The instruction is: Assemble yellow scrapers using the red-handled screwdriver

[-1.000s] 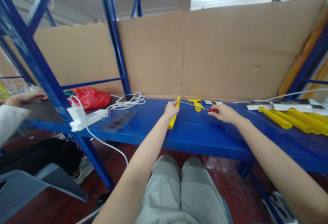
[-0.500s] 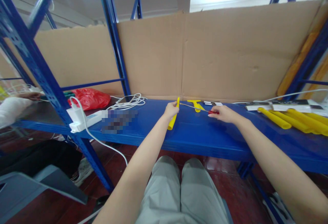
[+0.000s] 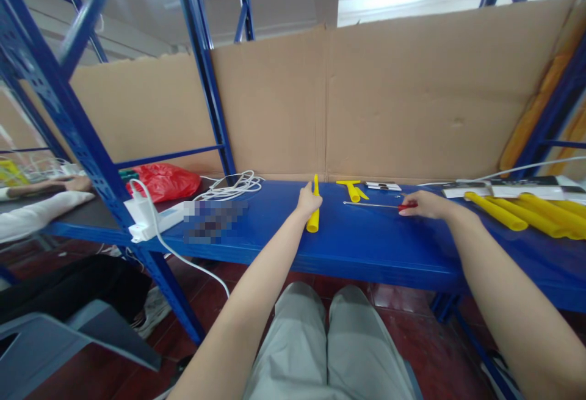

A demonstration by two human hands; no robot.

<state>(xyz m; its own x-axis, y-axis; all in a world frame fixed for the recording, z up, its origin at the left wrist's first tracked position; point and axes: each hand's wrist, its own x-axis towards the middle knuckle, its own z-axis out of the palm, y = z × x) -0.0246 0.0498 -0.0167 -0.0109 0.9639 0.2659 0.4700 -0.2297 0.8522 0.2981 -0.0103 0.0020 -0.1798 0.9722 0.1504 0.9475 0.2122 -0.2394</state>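
Observation:
My left hand is closed around a yellow tube-shaped handle, whose near end faces me at the blue shelf. A thin yellow part rises at its far end beyond my fingers. My right hand grips the red handle of a screwdriver. Its thin metal shaft points left and lies low over the shelf, its tip apart from the yellow handle. Behind the shaft lie yellow T-shaped pieces. A small white and black item sits beside them, near a tiny metallic piece.
Several yellow tubes lie at the right by white and black boxes. On the left are a white power strip, coiled white cables and a red plastic bag. Cardboard stands behind. Another person's hand shows far left.
My right hand has drawn the screwdriver to the right, its tip away from the yellow handle. My left hand has turned, and the yellow handle now points more straight toward me.

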